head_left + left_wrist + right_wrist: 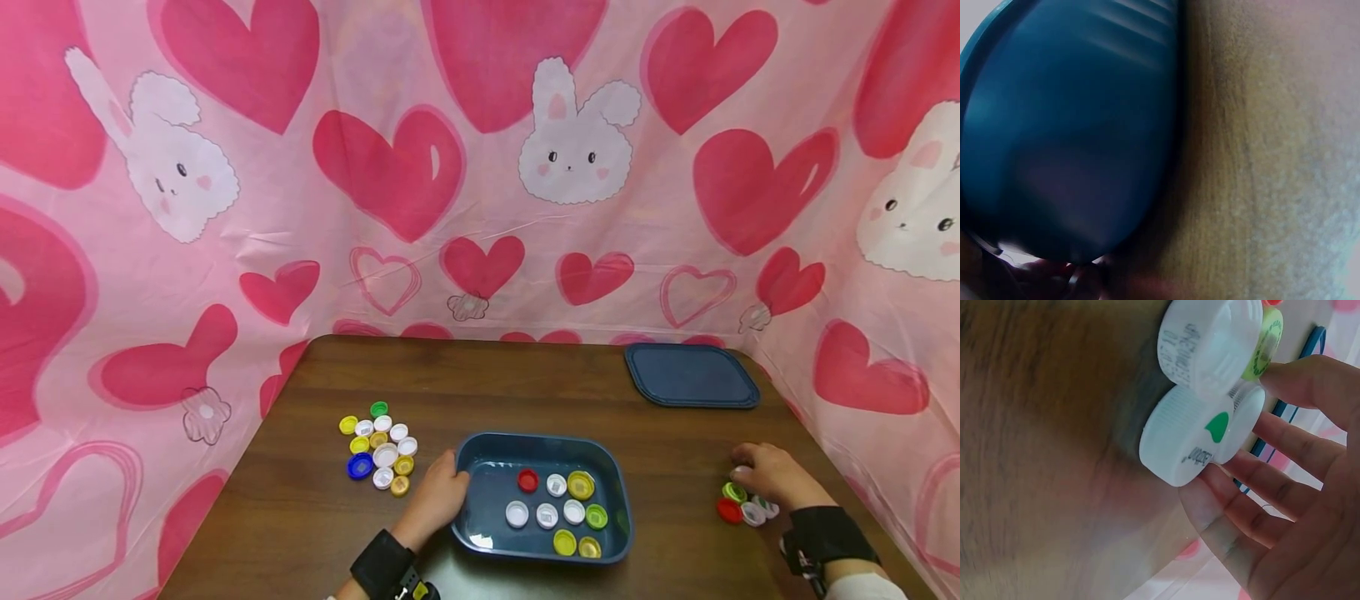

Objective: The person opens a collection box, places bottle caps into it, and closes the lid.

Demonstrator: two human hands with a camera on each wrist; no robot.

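Note:
My left hand (pixel 437 493) grips the left rim of a dark blue tray (pixel 540 440). The tray holds several bottle caps: a red cap (pixel 527 480), white caps, yellow caps and a light green cap (pixel 596 516). In the left wrist view the tray's outer wall (pixel 1079 125) fills the left half. On the right, my right hand (pixel 776 477) reaches over a small cluster of caps, its thumb and fingers bent around a white bottle cap (pixel 1244 422). Beside that cap are a white cap with a green heart (pixel 1179 437), another white cap (pixel 1204 344) and a green cap (pixel 1266 344).
A spread of loose caps, with a blue cap (pixel 360 466) among them, lies on the wooden table (pixel 450 383) left of the tray. At the back right rests a flat dark blue lid (pixel 692 375). Pink heart-and-rabbit cloth (pixel 480 192) hangs behind and beside the table.

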